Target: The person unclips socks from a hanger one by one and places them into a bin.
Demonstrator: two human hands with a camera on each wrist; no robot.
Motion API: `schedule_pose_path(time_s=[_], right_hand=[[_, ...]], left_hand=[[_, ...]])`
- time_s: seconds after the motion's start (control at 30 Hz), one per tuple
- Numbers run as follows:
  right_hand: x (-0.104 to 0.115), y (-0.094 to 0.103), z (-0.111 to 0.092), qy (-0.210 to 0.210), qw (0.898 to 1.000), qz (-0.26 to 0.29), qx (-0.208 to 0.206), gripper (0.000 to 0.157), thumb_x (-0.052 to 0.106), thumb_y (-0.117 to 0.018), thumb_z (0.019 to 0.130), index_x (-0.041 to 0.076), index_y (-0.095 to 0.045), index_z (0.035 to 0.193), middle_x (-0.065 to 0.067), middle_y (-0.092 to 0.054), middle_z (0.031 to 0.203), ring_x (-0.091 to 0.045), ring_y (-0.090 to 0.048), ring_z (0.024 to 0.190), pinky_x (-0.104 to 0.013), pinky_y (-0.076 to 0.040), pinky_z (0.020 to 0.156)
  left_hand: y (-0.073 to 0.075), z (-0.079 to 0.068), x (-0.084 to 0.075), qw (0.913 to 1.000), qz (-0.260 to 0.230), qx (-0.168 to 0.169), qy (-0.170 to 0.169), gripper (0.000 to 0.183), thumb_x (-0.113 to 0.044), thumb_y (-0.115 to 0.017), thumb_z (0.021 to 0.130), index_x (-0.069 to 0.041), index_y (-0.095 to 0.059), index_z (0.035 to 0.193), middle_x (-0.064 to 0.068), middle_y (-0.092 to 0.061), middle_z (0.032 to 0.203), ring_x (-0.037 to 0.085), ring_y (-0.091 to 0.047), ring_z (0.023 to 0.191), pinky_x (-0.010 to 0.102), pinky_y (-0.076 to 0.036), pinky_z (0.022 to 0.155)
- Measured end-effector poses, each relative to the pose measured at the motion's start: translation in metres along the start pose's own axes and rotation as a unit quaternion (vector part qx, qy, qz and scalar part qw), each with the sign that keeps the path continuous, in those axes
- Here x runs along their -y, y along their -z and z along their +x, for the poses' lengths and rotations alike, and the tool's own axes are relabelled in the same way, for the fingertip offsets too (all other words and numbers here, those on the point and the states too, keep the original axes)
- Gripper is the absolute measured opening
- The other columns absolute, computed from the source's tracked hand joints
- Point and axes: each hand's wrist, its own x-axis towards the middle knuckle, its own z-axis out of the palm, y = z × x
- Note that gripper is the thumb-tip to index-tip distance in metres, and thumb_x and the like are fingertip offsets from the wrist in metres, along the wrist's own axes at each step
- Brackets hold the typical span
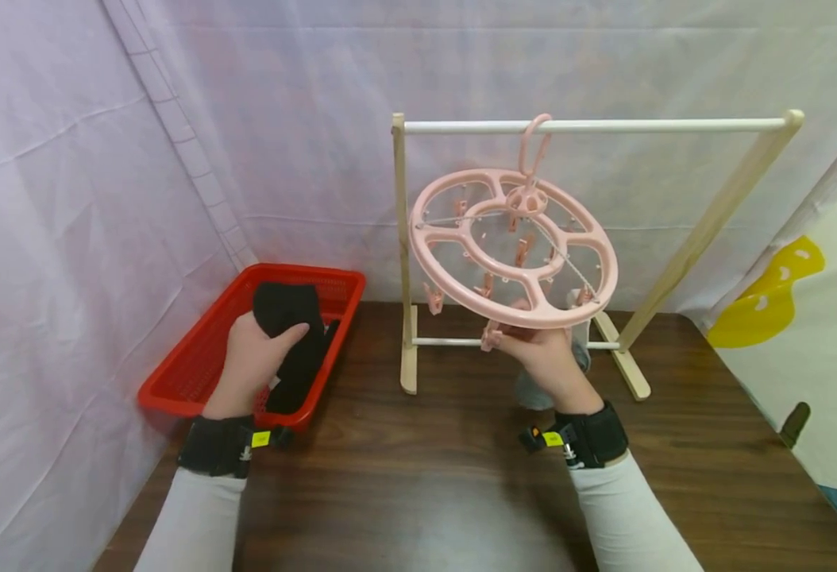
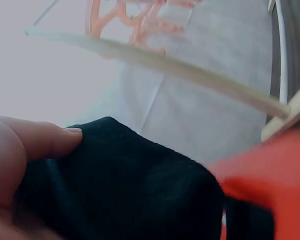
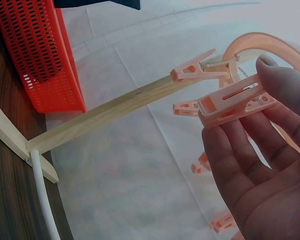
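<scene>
My left hand pinches a black sock over the red basket, thumb on top of the cloth. The left wrist view shows the sock close up, its upper edge spread out. With my right hand I pinch a pink clothespin between thumb and fingers at the near edge of a round pink clip hanger. The clothespin's jaws look closed, with nothing between them. Behind the right hand is a grey-and-white sock, partly hidden.
The hanger hooks over the white rod of a wooden-legged rack on the brown table. Several more pink clips dangle from its ring. White curtains stand behind and at left. A yellow object is at the right.
</scene>
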Motion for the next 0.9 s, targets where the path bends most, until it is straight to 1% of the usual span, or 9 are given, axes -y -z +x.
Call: schedule_pose_path(time_s=[0.07,0.17,0.33,0.43,0.53,0.6,0.7,0.8,0.9], right_hand=[[-0.001,0.0,0.0,0.001,1.0,0.001,0.002,0.009,-0.015,-0.061,0.085,-0.008,-0.059,0.091,-0.025,-0.064,0.08,-0.032,-0.066,0.074,-0.036,-0.056,0.067],[-0.001,0.0,0.0,-0.002,1.0,0.001,0.005,0.009,-0.014,-0.061,0.085,-0.008,-0.059,0.091,-0.024,-0.064,0.079,-0.032,-0.066,0.074,-0.037,-0.056,0.067],[0.0,0.0,0.0,-0.009,1.0,-0.003,0.006,0.01,-0.013,-0.061,0.085,-0.007,-0.059,0.092,-0.024,-0.064,0.08,-0.032,-0.066,0.074,-0.037,-0.056,0.067],[0.001,-0.001,0.0,-0.009,1.0,-0.008,0.011,0.01,-0.013,-0.061,0.086,-0.008,-0.059,0.093,-0.024,-0.064,0.08,-0.032,-0.066,0.074,-0.036,-0.056,0.068],[0.001,-0.001,0.001,-0.011,1.0,-0.008,0.014,0.01,-0.013,-0.061,0.086,-0.008,-0.059,0.094,-0.025,-0.064,0.08,-0.032,-0.066,0.074,-0.036,-0.056,0.068],[0.001,-0.001,0.001,-0.012,1.0,-0.006,0.014,0.01,-0.013,-0.061,0.086,-0.008,-0.059,0.094,-0.025,-0.063,0.08,-0.033,-0.066,0.074,-0.036,-0.056,0.067],[0.001,-0.001,0.001,-0.012,1.0,-0.004,0.015,0.011,-0.014,-0.061,0.086,-0.01,-0.058,0.095,-0.025,-0.063,0.08,-0.033,-0.066,0.073,-0.037,-0.056,0.067],[0.001,-0.002,0.001,-0.012,1.0,-0.006,0.017,0.011,-0.014,-0.061,0.086,-0.01,-0.058,0.095,-0.025,-0.063,0.08,-0.032,-0.066,0.073,-0.037,-0.056,0.066],[0.0,-0.002,0.001,-0.017,1.0,-0.009,0.017,0.011,-0.013,-0.061,0.085,-0.01,-0.058,0.096,-0.025,-0.063,0.08,-0.032,-0.066,0.073,-0.038,-0.056,0.066]], left_hand=[[0.004,0.003,0.007,1.0,0.004,0.006,0.004,0.046,-0.044,-0.07,0.085,-0.002,-0.063,0.099,0.015,-0.064,0.085,0.025,-0.054,0.077,0.039,-0.049,0.068],[0.009,0.007,0.017,0.9996,0.018,0.024,0.003,0.043,-0.042,-0.07,0.086,-0.003,-0.064,0.101,0.016,-0.067,0.088,0.026,-0.057,0.077,0.04,-0.05,0.069],[0.016,0.011,0.03,0.9962,0.052,0.07,-0.011,0.035,-0.036,-0.071,0.087,-0.003,-0.064,0.097,0.016,-0.067,0.087,0.027,-0.06,0.077,0.041,-0.05,0.069],[0.018,0.013,0.034,0.9926,0.068,0.1,-0.014,0.035,-0.034,-0.069,0.088,-0.004,-0.062,0.103,0.015,-0.067,0.092,0.028,-0.059,0.081,0.042,-0.05,0.073],[0.022,0.014,0.034,0.989,0.059,0.135,-0.002,0.037,-0.035,-0.069,0.088,-0.006,-0.06,0.11,0.014,-0.067,0.098,0.029,-0.06,0.085,0.043,-0.052,0.077],[0.025,0.014,0.032,0.9869,0.052,0.153,0.004,0.038,-0.035,-0.069,0.088,-0.008,-0.059,0.112,0.014,-0.067,0.1,0.029,-0.06,0.086,0.043,-0.053,0.077],[0.03,0.012,0.03,0.9858,0.042,0.162,0.01,0.038,-0.037,-0.069,0.088,-0.009,-0.059,0.112,0.014,-0.067,0.099,0.029,-0.06,0.085,0.04,-0.054,0.075],[0.034,0.012,0.029,0.9855,0.026,0.167,0.008,0.036,-0.035,-0.069,0.089,-0.009,-0.06,0.112,0.014,-0.067,0.099,0.029,-0.06,0.085,0.038,-0.055,0.073],[0.035,0.012,0.03,0.9848,0.014,0.173,0.002,0.033,-0.033,-0.068,0.09,-0.01,-0.061,0.112,0.013,-0.069,0.1,0.028,-0.062,0.086,0.038,-0.057,0.072]])
